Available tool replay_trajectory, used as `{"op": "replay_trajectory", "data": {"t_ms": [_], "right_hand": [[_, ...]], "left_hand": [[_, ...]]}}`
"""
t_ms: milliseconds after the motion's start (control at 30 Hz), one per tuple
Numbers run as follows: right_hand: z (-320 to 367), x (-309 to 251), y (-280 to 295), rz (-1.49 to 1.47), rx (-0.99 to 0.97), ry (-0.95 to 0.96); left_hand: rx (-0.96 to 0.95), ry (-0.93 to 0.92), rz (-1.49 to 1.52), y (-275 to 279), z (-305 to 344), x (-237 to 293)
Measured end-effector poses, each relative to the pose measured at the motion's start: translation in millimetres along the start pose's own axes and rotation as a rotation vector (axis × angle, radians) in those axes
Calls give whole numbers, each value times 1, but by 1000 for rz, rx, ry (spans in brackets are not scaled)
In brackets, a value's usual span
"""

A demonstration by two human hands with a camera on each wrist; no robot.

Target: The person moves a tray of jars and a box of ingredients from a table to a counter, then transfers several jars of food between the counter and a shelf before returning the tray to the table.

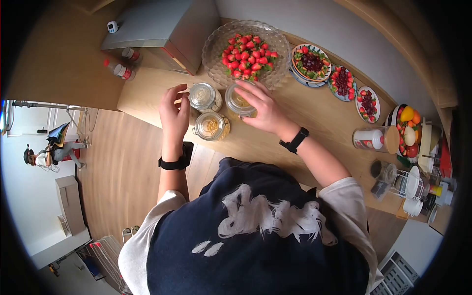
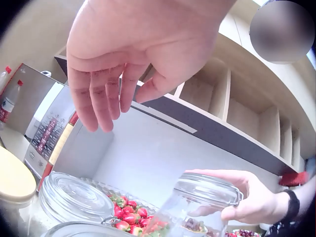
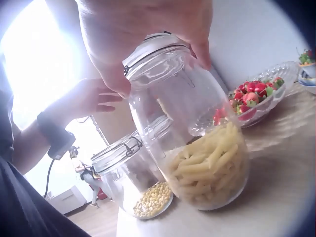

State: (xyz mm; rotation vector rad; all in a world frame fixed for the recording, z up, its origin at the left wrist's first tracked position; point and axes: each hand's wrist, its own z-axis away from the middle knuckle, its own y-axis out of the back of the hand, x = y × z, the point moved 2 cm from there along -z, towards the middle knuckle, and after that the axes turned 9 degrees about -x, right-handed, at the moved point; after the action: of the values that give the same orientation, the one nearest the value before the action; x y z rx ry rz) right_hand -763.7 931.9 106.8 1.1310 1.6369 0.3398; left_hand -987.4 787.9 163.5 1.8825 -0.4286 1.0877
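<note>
Glass all round, so I'm wary. My right hand (image 1: 262,109) is curled round the lid (image 1: 235,102) of the penne jar (image 3: 195,128); my left hand (image 1: 176,112) hangs loose, holding nothing. From the penne jar, there's a clip-top jar (image 1: 203,97) at 9 o'clock, the yellow-kernel jar (image 1: 210,126) about 8, the scalloped strawberry bowl (image 1: 211,56) at 12. A sideways swing could chip one; if the lid's unlatched, lifting by it might drop the jar.

A pasta jar (image 3: 205,165) and dish rack (image 1: 400,189) suggest a kitchen.
</note>
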Motion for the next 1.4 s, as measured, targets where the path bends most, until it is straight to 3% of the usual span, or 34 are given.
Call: {"op": "replay_trajectory", "data": {"t_ms": [333,567,667,800,867,900,967,1100,1167,1200,1233,1267,1333,1400], "right_hand": [[-15,-10,-16,-64,15,2],[-5,-8,-15,-115,-67,-15],[13,-6,3,-80,-119,-47],[81,-17,71,-60,-48,-149],[135,-25,109,53,187,-205],[166,-33,131,41,265,-324],[224,-50,161,116,480,-515],[354,-64,167,117,879,-862],[413,-71,153,119,972,-1021],[435,-75,144,120,988,-1027],[457,-79,135,99,993,-1152],[472,-83,127,76,995,-1280],[493,-92,121,97,1005,-1327],[508,-94,115,86,1054,-1334]], "left_hand": [[-153,-16,41,-33,4,15],[-350,-193,-205,-70,6,31],[-398,-260,-345,-78,5,32],[-246,-293,-402,-84,-3,72],[-259,-385,-358,-96,-8,117],[-268,-389,-362,-105,-10,141],[-415,-593,-287,-133,-12,187],[-775,-761,-170,-212,4,277],[-954,-845,-17,-266,13,310],[-997,-883,-45,-295,19,322],[-1041,-921,-71,-326,25,332],[-1045,-968,-114,-359,31,340],[-1070,-1027,-146,-421,45,355],[-1022,-1010,-408,-469,60,362]]}}
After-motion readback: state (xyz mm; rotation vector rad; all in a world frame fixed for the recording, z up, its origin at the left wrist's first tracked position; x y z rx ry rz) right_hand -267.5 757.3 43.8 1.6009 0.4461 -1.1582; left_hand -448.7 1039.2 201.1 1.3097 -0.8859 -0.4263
